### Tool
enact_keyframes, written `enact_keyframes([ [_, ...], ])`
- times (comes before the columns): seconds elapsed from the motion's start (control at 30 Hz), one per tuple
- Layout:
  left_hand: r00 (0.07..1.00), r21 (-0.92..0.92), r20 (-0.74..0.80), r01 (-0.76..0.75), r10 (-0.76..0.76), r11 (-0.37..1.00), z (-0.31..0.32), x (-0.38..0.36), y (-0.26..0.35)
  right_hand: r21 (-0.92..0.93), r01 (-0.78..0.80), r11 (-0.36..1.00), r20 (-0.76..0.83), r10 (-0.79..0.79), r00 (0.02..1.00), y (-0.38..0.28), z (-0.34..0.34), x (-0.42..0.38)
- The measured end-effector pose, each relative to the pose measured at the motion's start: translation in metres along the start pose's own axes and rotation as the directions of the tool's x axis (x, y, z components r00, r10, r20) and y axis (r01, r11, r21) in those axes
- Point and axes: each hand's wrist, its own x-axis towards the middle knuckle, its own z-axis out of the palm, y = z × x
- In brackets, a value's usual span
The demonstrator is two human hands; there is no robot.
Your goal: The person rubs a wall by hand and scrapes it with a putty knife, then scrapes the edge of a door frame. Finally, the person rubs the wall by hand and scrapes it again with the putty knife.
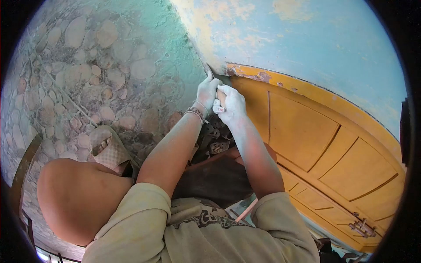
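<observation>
Both my hands, coated in white dust, are together at the corner where the green plastered wall (169,48) meets the blue wall (324,39). My right hand (232,103) is wrapped round the wooden handle of a scraper (222,97). My left hand (207,91) closes on the scraper further forward, one finger stretched along it toward the corner. A thin dark tip shows by that finger; most of the blade is hidden. Just right of the hands is the top end of the yellow door frame (245,71), its paint chipped.
A yellow panelled door (302,131) with a metal bolt (362,225) fills the right side. A stone-patterned surface (74,79) spreads over the left. My slippered foot (107,144) and bent knee are at lower left. A dark curved bar (24,171) stands at far left.
</observation>
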Motion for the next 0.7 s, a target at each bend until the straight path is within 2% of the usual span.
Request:
enact_keyframes([
  [0.03, 1.000, -0.017, 0.025, -0.001, 0.001, 1.000, 0.000, 0.005, 0.003, 0.004, 0.010, 1.000, 0.007, -0.010, 1.000, 0.001, -0.001, 0.000],
  [0.07, 0.987, 0.203, 0.035, -0.159, 0.155, 0.966, 0.001, -0.001, -0.001, 0.005, 0.019, 1.000, 0.014, -0.019, 1.000, 0.002, -0.003, -0.001],
  [0.17, 0.990, 0.145, -0.119, -0.063, 0.080, 0.987, 0.019, -0.011, 0.015, 0.024, 0.010, 1.000, 0.053, -0.011, 0.999, -0.001, 0.002, -0.003],
  [0.2, 0.980, 0.593, 0.054, -0.185, 0.191, 0.783, -0.001, 0.000, 0.007, 0.028, 0.008, 1.000, 0.049, -0.010, 0.999, -0.001, 0.002, 0.001],
  [0.23, 0.991, 0.367, 0.027, -0.132, 0.131, 0.921, -0.010, 0.008, -0.002, 0.035, 0.009, 0.999, 0.038, -0.011, 0.999, 0.000, 0.001, 0.003],
  [0.27, 0.997, 0.113, 0.015, -0.075, 0.074, 0.991, -0.014, 0.019, -0.008, 0.052, 0.017, 0.999, -0.041, -0.015, 0.999, 0.003, 0.009, 0.012],
  [0.3, 1.000, -0.151, 0.017, -0.018, 0.021, 0.988, -0.012, 0.020, -0.001, 0.063, 0.012, 0.998, -0.055, -0.009, 0.998, 0.004, 0.011, 0.010],
  [0.33, 0.993, 0.056, 0.008, -0.119, 0.119, 0.991, -0.012, 0.014, 0.003, 0.071, 0.007, 0.997, -0.065, -0.003, 0.998, 0.005, 0.014, 0.005],
  [0.43, 0.991, 0.210, -0.055, -0.108, 0.122, 0.972, 0.007, -0.002, 0.020, 0.170, -0.044, 0.985, -0.019, 0.047, 0.999, 0.003, 0.013, -0.004],
  [0.5, 0.971, 0.266, 0.054, -0.238, 0.232, 0.934, -0.003, 0.006, 0.008, 0.176, -0.037, 0.984, -0.022, 0.042, 0.999, 0.002, 0.011, -0.005],
  [0.57, 0.986, 0.295, 0.103, -0.159, 0.135, 0.942, -0.013, 0.012, 0.006, 0.110, 0.009, 0.994, -0.038, -0.005, 0.999, 0.006, 0.011, -0.004],
  [0.6, 0.999, 0.130, 0.006, -0.032, 0.031, 0.991, -0.002, 0.003, 0.012, 0.105, 0.006, 0.994, -0.035, -0.002, 0.999, 0.007, 0.008, -0.007],
  [0.67, 0.980, 0.162, 0.042, -0.201, 0.197, 0.966, -0.003, 0.007, -0.008, 0.114, -0.003, 0.994, 0.006, 0.003, 1.000, 0.011, 0.000, -0.005],
  [0.7, 0.988, 0.229, 0.017, -0.154, 0.154, 0.961, -0.004, 0.007, -0.002, 0.101, -0.003, 0.995, 0.010, 0.002, 1.000, 0.009, 0.002, 0.000],
])
